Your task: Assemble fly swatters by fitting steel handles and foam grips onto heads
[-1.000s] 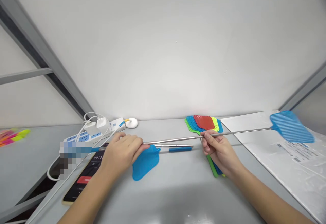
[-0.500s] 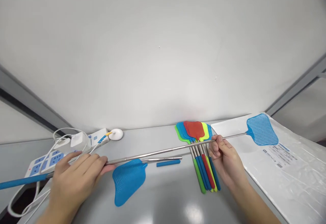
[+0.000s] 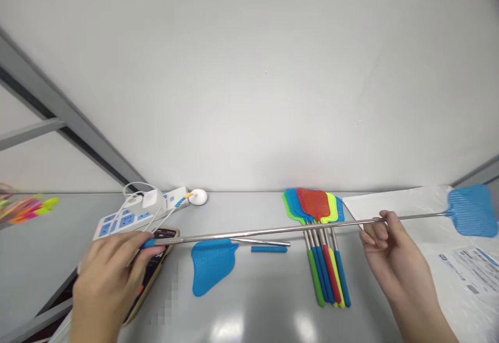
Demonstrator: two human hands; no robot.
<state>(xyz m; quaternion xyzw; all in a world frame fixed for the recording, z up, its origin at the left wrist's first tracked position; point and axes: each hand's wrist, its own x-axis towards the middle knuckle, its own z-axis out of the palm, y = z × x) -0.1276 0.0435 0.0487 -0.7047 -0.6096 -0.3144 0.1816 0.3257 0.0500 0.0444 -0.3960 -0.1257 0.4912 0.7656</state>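
A telescopic fly swatter [image 3: 273, 231] is stretched out level between my hands, with its blue mesh head [image 3: 472, 210] at the far right. My left hand [image 3: 111, 275] is closed round its blue handle, most of which is hidden. At the thin part of the metal rod, my right hand [image 3: 401, 267] pinches with thumb and fingers. Beneath the rod lies another blue swatter head [image 3: 212, 266] with a short metal rod, and beside it a loose blue handle sleeve [image 3: 268, 249]. Several fly swatters lie stacked, a red one [image 3: 314, 202] on top.
On the left are a white power strip [image 3: 127, 221] with chargers and cables, a white round device [image 3: 198, 196] and a phone [image 3: 150, 275] partly behind my left hand. A white plastic bag [image 3: 436, 260] with a printed label covers the right side. A grey wall stands behind.
My left hand has moved from the metal rod to the blue handle. The held swatter sits further right in view, and the view has turned left. The phone now shows.
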